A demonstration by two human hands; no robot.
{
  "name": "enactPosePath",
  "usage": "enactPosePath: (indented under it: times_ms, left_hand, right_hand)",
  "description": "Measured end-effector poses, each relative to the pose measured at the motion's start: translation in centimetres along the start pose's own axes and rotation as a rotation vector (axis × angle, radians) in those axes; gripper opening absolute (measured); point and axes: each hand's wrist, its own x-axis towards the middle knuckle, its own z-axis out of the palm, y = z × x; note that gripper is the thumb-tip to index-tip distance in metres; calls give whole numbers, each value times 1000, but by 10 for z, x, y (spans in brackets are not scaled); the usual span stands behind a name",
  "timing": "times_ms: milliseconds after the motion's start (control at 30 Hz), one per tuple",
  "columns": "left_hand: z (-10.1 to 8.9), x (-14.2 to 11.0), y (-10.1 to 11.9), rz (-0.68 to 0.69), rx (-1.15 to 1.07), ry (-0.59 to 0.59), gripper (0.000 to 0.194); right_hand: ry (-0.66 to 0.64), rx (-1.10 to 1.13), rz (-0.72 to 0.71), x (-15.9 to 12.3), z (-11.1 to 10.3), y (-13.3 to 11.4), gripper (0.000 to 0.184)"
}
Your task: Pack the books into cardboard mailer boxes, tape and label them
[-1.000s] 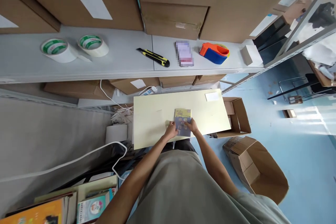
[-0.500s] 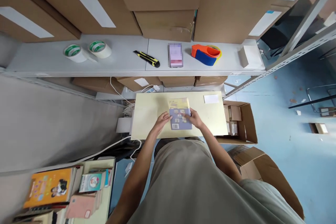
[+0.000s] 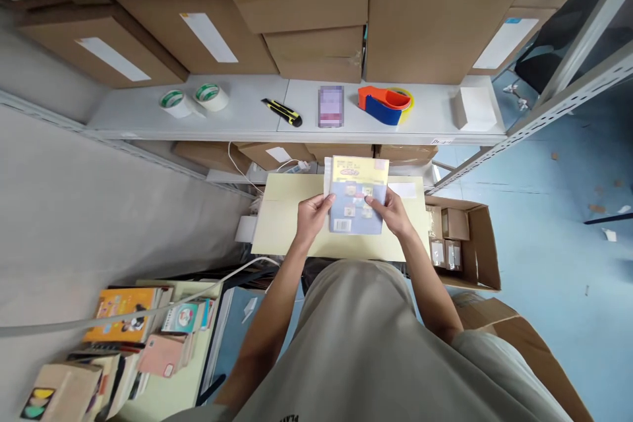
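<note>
Currently pinching the yellow-and-blue booklet (image 3: 359, 188) over the counter (image 3: 283, 214), with left hand (image 3: 312, 216) and right hand (image 3: 394, 212) at opposite sides, lengthwise away from the torso (image 3: 356, 336).

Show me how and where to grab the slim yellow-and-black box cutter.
Best, I'd judge: pinch the cutter across its thicker rounded end, coming from the front of the flat grey shelf. It lies slantwise, that end nearest the front edge, narrow tip pointing back and left.

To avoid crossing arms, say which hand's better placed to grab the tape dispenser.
Likely the right hand: the tape dispenser lies nearly straight ahead. The left hand sits farther; both hold the book.
</note>
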Motion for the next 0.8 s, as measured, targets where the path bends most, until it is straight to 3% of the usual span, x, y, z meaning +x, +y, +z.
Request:
enactPosePath:
  times_ms: [167, 333, 467, 567, 700, 800]
  left_hand:
    - [11, -4, 3, 14, 18, -1, 59]
    - [22, -6, -1, 106, 347, 136, 46]
    - [41, -11, -10, 158, 515, 160, 30]
    - [59, -21, -13, 155, 451, 95, 32]
    - [62, -29, -3, 202, 248, -32, 42]
    - [38, -19, 11, 240, 130, 91, 58]
  right_hand:
    - [38, -63, 11, 6, -8, 15, 75]
    - [297, -188, -28, 7, 8, 26, 98]
    - [111, -114, 53, -4, 50, 27, 93]
    - [108, -120, 24, -6, 68, 24, 74]
    - [199, -112, 4, 6, 44, 14, 79]
    - [99, -60, 34, 16, 7, 4, 79]
